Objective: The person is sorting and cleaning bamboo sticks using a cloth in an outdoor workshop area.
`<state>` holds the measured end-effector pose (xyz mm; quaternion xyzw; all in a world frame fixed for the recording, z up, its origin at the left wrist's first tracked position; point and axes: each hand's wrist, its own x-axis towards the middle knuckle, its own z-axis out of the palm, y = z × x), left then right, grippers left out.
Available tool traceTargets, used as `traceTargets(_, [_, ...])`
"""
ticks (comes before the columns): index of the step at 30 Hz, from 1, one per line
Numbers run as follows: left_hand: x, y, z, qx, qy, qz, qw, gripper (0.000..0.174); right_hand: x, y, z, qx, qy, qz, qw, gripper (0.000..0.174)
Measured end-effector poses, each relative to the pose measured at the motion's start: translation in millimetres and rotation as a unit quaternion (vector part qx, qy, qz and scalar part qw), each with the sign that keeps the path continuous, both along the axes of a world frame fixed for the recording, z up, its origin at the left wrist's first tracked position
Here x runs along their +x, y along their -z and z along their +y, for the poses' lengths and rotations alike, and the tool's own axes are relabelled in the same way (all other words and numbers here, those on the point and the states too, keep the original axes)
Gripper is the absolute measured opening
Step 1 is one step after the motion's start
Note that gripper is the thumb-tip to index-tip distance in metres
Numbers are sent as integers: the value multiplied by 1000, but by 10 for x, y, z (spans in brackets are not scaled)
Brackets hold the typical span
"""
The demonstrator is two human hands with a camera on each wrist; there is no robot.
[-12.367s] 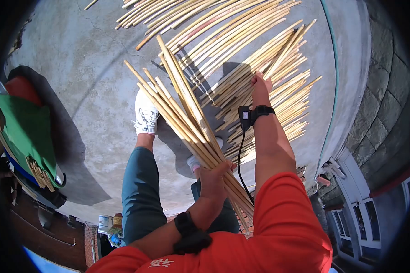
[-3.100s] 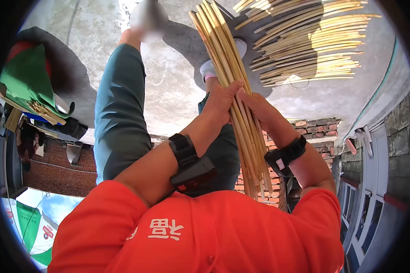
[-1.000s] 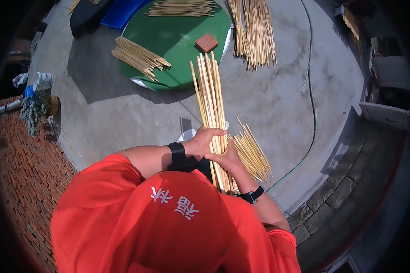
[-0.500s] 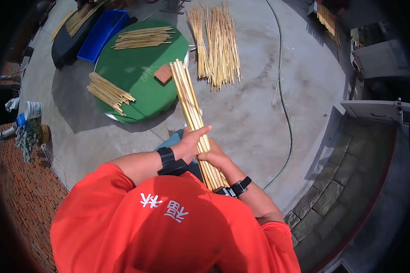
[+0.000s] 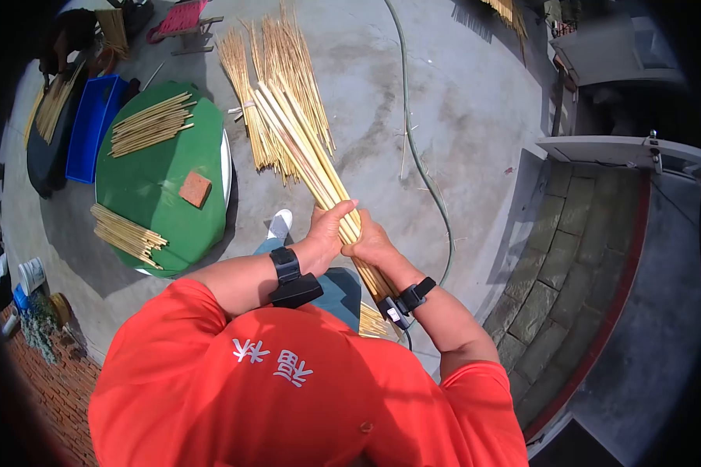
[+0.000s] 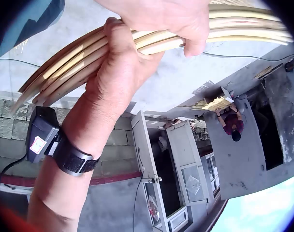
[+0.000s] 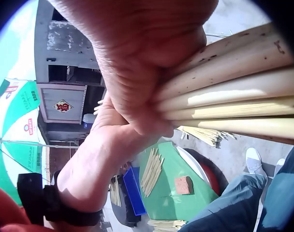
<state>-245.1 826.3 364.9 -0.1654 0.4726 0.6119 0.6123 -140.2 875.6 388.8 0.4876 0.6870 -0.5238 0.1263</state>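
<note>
A bundle of long pale sticks (image 5: 308, 159) slants up and to the left in front of the red shirt. Side by side, the left hand (image 5: 325, 233) and the right hand (image 5: 372, 240) grip its lower half. In the left wrist view the left hand (image 6: 161, 17) is at the top, against the sticks (image 6: 222, 23), and the right hand (image 6: 120, 70) wraps them from below. The right wrist view shows the right hand (image 7: 142, 63) close up around the sticks (image 7: 234, 79), the left hand (image 7: 113, 128) beyond it. Some fingers are hidden.
A green-covered round table (image 5: 136, 198) at left holds two stick piles and a brick (image 5: 195, 189). Beside it stands a blue tray (image 5: 93, 128). Bundles (image 5: 288, 78) lie on the ground ahead; a hose (image 5: 424, 159) runs to their right. Another person (image 6: 233, 124) handles sticks farther off.
The view has turned and moved, so the green table sits farther left. Both hands have kept their grip on the bundle, whose far end now leans more to the left.
</note>
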Motion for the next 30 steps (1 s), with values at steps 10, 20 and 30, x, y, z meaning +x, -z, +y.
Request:
traceTargets(10, [900,465,1629,42,72,-154,985,41,1102,295,1728,76,-61,-29,995,58])
traceTargets(20, [1860,914,3616,118,66,-186,973,38,2006,738,3931,123,-153,-54,979,52])
traceTargets(30, [2910,2036,5434,49,84,-178,979,45,2838,1672,5723,91,-130,-194,968,58])
